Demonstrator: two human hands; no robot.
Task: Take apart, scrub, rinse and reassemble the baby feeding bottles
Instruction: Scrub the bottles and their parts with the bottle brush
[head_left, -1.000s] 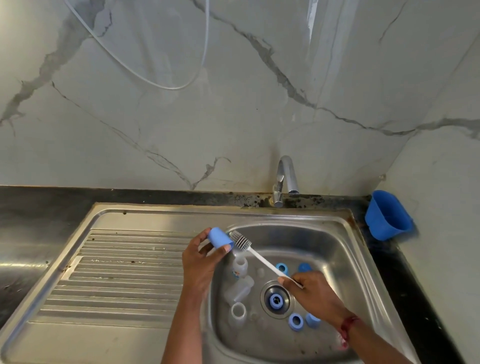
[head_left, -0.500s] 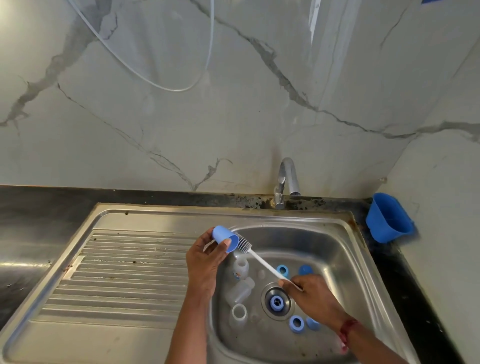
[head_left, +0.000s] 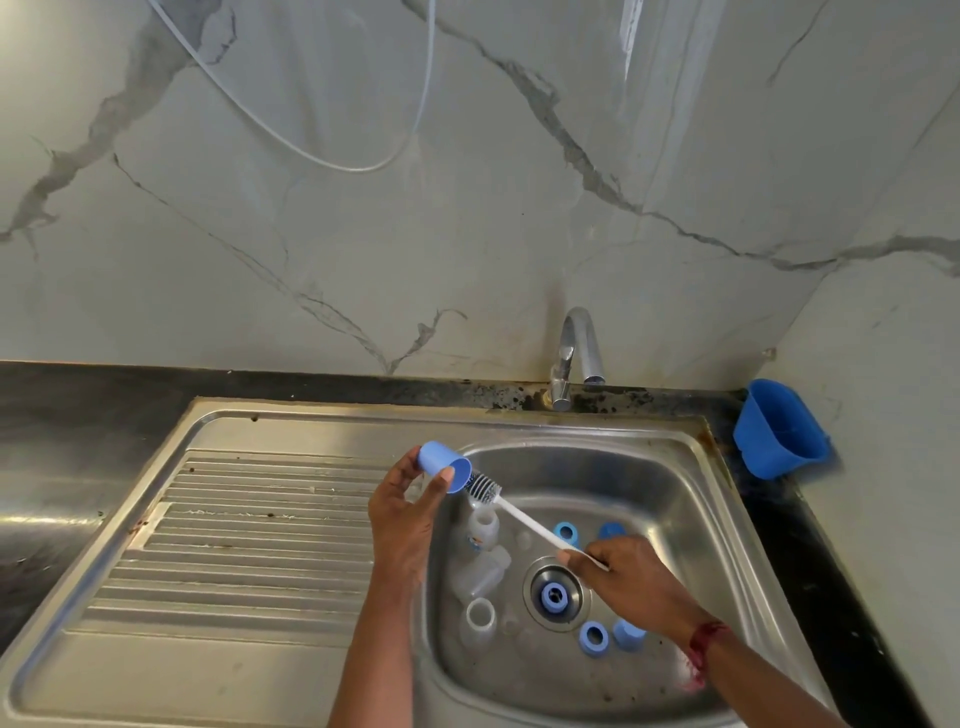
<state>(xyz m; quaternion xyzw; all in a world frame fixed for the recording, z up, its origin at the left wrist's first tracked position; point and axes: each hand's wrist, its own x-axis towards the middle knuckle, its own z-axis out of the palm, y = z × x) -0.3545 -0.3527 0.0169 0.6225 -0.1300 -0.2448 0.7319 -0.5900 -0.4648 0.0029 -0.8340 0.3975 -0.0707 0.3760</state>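
Observation:
My left hand (head_left: 402, 512) grips a blue bottle cap (head_left: 442, 472) above the left rim of the sink basin (head_left: 675, 467), its open end turned right. My right hand (head_left: 628, 579) holds the white handle of a bottle brush (head_left: 524, 519); the bristle head sits at the cap's mouth, partly inside. Three clear bottle bodies (head_left: 480, 569) lie in the basin's left part. Several blue rings and caps lie scattered on the bottom: one ring (head_left: 554, 596) on the drain, another ring (head_left: 594, 637) in front of it, more behind my right hand.
A chrome tap (head_left: 576, 353) stands behind the basin. The ribbed steel drainboard (head_left: 234, 545) stretches to the left. A blue plastic holder (head_left: 779, 428) hangs at the right wall corner. A thin white hose (head_left: 337, 161) loops across the marble wall.
The brush head has gone from just outside the cap into its mouth. My left hand has tilted the cap so its opening faces the brush. The view shifted slightly.

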